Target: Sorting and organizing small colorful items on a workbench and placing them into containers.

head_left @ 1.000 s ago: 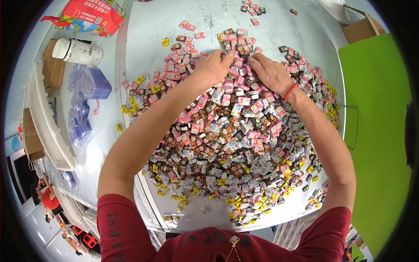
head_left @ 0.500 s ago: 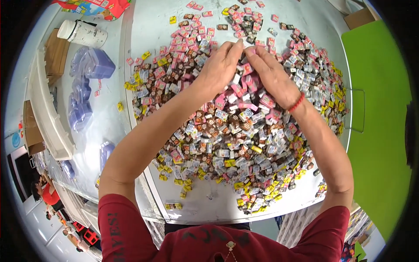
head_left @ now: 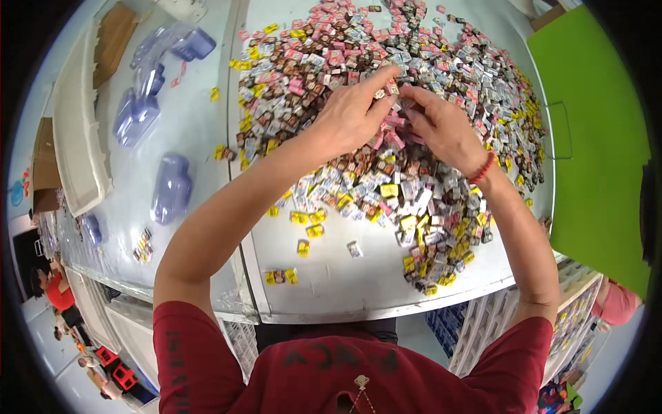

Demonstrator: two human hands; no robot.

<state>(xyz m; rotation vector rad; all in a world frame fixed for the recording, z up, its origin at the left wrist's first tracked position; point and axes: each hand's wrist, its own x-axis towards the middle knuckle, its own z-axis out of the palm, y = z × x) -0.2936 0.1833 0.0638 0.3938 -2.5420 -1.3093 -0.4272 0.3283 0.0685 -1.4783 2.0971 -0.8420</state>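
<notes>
A wide heap of small wrapped pieces [head_left: 289, 103] in pink, brown, white, black and yellow covers much of the white table [head_left: 324, 276]. Over the middle of the heap is my left hand [head_left: 350, 116], palm turned inward, its thumb and fingers apart. A few pink and white pieces show in the gap between thumb and fingers, but I see no firm grip on them. Facing it, my right hand [head_left: 445, 127] has its fingers bent and spread, with a red bracelet [head_left: 485, 169] at the wrist. Pink pieces [head_left: 392, 138] lie between and below both hands.
On the left part of the table lie clear bluish plastic containers [head_left: 172, 190] and a few loose pieces [head_left: 143, 247]. A long white tray [head_left: 79, 138] stands at the left edge, beside cardboard [head_left: 114, 41]. A green panel [head_left: 593, 138] is on the right, white crates [head_left: 483, 324] below.
My hands have gone from flat and cupped close together to fingers spread, a little lower on the picture. The view has shifted, and the heap's near edge has become more uneven.
</notes>
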